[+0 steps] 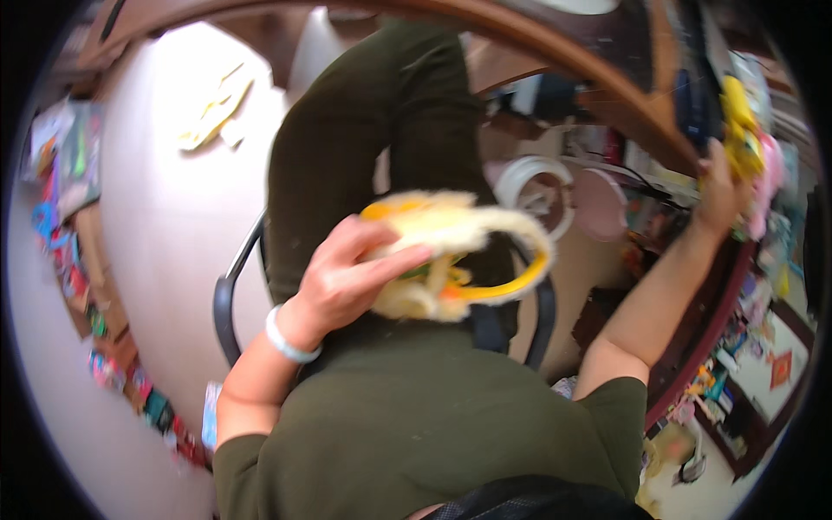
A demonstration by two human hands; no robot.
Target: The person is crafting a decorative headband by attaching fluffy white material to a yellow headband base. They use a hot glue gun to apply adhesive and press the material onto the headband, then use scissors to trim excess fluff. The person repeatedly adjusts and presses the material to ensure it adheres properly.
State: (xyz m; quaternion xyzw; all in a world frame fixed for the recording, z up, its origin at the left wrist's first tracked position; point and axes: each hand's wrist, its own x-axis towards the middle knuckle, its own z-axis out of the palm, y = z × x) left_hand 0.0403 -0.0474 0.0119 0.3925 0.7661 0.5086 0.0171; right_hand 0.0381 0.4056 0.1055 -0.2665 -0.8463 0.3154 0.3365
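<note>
A fluffy cream plush headband (517,221) with a yellow inner band is pinched in my left hand (344,273). I hold it above my lap, and motion blurs it. Small orange and green parts show inside its loop. My right hand (721,195) reaches far right to the desk, against a bright yellow object (741,130) whose kind is unclear. Right behind that object lies a pink soft-looking thing (770,182). The fingers of my right hand are partly hidden, so its grip on the yellow object is unclear.
The desk's dark red edge (708,344) curves along my right side. Below the desk stand a white bin (565,195) and a pink round piece (601,205). Black chair armrests (225,318) flank me. A yellowish bag (221,117) lies on the floor; boxes (101,273) line the left.
</note>
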